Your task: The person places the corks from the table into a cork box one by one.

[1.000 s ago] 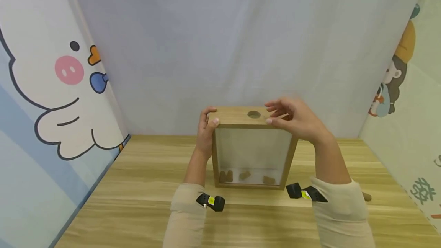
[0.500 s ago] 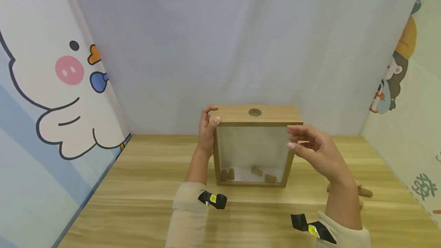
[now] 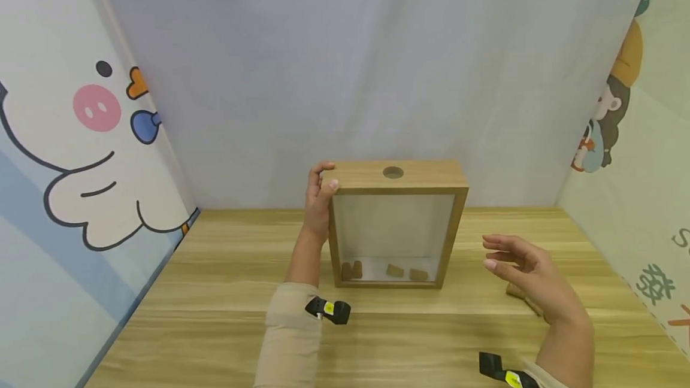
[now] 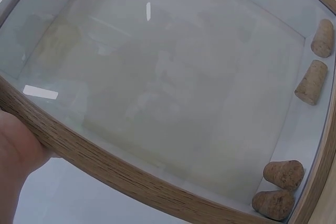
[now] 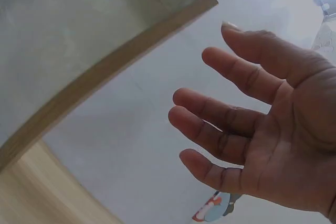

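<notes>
An upright wooden shadow box (image 3: 361, 177) with a clear front stands on the table, a round hole in its top. My left hand (image 3: 317, 202) grips its upper left corner, thumb in front and fingers over the top edge. Inside, at the bottom, lie two corks at the left and two at the right; in the left wrist view one tapered cork (image 4: 312, 82) shows clearly. My right hand (image 3: 533, 277) hangs to the right of the box, holding nothing; its fingers are spread and relaxed in the right wrist view. Loose corks (image 3: 516, 290) lie on the table, partly hidden behind this hand.
The wood-grained table (image 3: 226, 292) reaches back to a pale curtain (image 3: 259, 76). Cartoon-printed panels stand at the left and right sides. Each wrist carries a black strap mount, such as the left one (image 3: 329, 310).
My right hand has left the top of the box and moved down and to the right. One cork inside the box has shifted and settled. The left hand keeps its grip.
</notes>
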The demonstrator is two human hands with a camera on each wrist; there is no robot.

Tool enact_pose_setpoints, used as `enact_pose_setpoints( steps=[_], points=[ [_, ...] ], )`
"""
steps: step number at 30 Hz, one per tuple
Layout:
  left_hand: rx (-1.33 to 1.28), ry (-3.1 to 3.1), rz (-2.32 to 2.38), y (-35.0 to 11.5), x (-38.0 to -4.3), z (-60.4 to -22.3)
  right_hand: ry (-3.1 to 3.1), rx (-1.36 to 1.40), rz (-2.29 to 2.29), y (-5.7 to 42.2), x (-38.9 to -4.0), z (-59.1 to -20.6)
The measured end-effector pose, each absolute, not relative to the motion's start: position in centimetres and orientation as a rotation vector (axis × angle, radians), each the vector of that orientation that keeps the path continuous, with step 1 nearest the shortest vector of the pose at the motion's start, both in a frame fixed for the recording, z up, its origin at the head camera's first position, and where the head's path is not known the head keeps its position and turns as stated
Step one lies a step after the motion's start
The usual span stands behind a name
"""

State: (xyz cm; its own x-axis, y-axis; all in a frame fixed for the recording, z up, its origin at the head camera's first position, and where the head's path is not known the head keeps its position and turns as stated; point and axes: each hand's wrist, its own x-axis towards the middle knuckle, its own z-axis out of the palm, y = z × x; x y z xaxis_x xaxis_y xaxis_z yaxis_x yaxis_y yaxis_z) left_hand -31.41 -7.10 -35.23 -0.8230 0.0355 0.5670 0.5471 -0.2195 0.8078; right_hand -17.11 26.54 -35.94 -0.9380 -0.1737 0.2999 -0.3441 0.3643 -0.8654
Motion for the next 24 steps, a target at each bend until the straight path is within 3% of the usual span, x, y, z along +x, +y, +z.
enact_pose_setpoints(
  steps=[17,24],
  points=[
    [-0.652,-1.710,-2.111,-7.0,-31.7,-35.2,-2.683,0.052,1.585,33.4,-14.5,-40.2],
    [-0.653,-1.710,-2.120,-7.0,-31.7,-35.3,-2.644,-0.239,1.489,35.5,-13.8,-43.1]
  ],
)
